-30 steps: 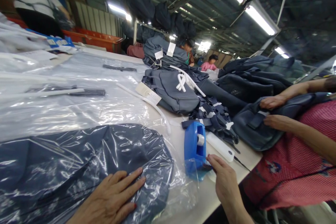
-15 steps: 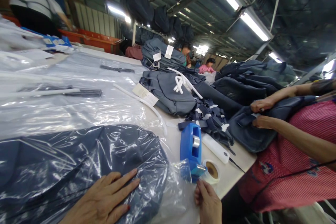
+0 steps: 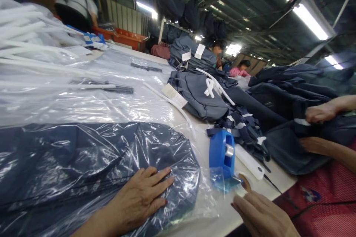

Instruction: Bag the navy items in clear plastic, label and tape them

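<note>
The left hand (image 3: 139, 202) lies flat, fingers spread, its grip holding nothing, pressing the clear plastic bag (image 3: 111, 118) over a dark blue backpack (image 3: 83, 163) near the bench's (image 3: 194, 226) front edge. The right hand (image 3: 261, 216) hovers at that edge just below the blue tape dispenser (image 3: 221, 155); its grip is blurred and I cannot tell how it stands. A co-worker's hand (image 3: 319, 113) rests on dark bags (image 3: 289, 96) to the right, crowding that side.

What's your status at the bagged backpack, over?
Left hand flat on the bagged backpack. Right hand open beside the tape dispenser, holding nothing clear. Co-worker's hands busy on bags at right.
</note>
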`<state>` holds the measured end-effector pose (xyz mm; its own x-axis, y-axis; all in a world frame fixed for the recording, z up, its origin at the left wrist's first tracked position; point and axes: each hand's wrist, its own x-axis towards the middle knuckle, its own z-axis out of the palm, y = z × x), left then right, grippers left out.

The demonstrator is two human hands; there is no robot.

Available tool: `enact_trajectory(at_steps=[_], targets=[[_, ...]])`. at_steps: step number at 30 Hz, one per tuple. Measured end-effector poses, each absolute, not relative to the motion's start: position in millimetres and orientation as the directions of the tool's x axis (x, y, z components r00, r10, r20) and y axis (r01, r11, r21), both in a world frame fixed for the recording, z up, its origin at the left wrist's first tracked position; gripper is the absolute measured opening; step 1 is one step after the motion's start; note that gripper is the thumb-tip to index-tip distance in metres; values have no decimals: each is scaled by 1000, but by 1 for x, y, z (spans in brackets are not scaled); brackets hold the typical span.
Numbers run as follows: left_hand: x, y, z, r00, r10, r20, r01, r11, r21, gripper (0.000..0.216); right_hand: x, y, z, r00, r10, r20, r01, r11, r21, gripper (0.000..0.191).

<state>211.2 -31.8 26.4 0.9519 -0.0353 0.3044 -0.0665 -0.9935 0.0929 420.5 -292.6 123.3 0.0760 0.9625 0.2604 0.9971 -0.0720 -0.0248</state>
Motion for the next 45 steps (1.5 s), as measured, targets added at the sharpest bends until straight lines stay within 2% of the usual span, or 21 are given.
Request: enact_trajectory(at_steps=[1,3,6,8,12,19,26,29,34,37,42,45], targets=[[211,-32,26,951,-29,309,-66,-992,110,49,416,-275,135,-4,975,222,1000,-2,29,22],[211,-33,24,946,-20,324,-70,-987,143,49,409,-243,149,-107,989,98,993,102,51,23],[210,-35,21,941,4,337,-63,-980,187,50,405,-211,155,-149,980,-129,989,144,-45,23],[211,-36,19,944,22,331,-54,-975,217,51,407,-200,157,-152,964,-218,985,129,-118,20],[211,-38,18,948,55,313,-30,-965,259,52,412,-190,160,-134,957,-259,973,77,-216,24],[210,-38,20,934,98,342,-19,-946,323,39,418,-151,150,-231,868,-440,973,217,-82,24],[209,-40,20,942,105,318,-8,-943,334,39,429,-107,126,-275,806,-524,956,287,-60,21],[210,-41,19,941,108,322,-6,-943,334,39,429,-97,121,-221,769,-599,973,218,-80,17],[216,-39,28,961,66,268,-5,-966,258,47,428,-87,118,64,737,-673,988,-141,-60,12],[217,-38,33,973,29,229,-18,-979,201,54,430,-85,116,146,704,-695,954,-285,-88,15],[216,-40,25,973,23,230,-24,-980,197,57,440,-83,107,243,750,-616,927,-367,-81,45],[215,-40,21,977,20,213,-25,-977,210,54,455,-80,97,256,776,-577,917,-384,-110,37]])
